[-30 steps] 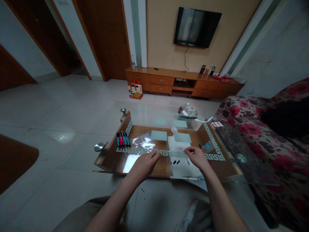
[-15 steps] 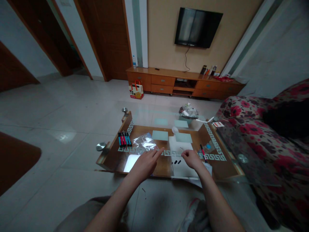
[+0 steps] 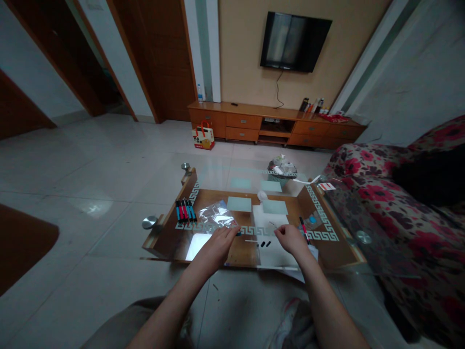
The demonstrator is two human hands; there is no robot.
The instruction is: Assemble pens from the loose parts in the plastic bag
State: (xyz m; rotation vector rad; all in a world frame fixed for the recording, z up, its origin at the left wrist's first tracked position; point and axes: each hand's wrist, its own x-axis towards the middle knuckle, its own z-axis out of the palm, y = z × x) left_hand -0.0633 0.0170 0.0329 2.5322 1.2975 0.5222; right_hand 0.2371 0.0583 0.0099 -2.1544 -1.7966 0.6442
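My left hand (image 3: 220,246) is over the near edge of the glass table (image 3: 240,258), its fingers together around a small dark bluish piece (image 3: 238,233) that is mostly covered. My right hand (image 3: 290,238) is closed in a pinch above the white paper (image 3: 279,256); what its fingertips hold, if anything, is too small to make out. Between the hands lies a thin white stick (image 3: 250,241). Two short black pieces (image 3: 265,244) lie close to it. A tiny thin part (image 3: 272,224) lies just beyond my right fingertips.
Several blue and red pens (image 3: 186,212) lie in a row at the left, beside a clear plastic bag (image 3: 218,214). One red-and-black pen (image 3: 304,230) and a blue-capped bottle (image 3: 312,221) are on the right. A waste basket (image 3: 282,169) stands behind the table, a flowered sofa (image 3: 378,194) to the right.
The thin white stick stretched between both hands before; now it lies apart from my right hand. A dark bluish piece now shows at my left fingertips. The view has shifted slightly.
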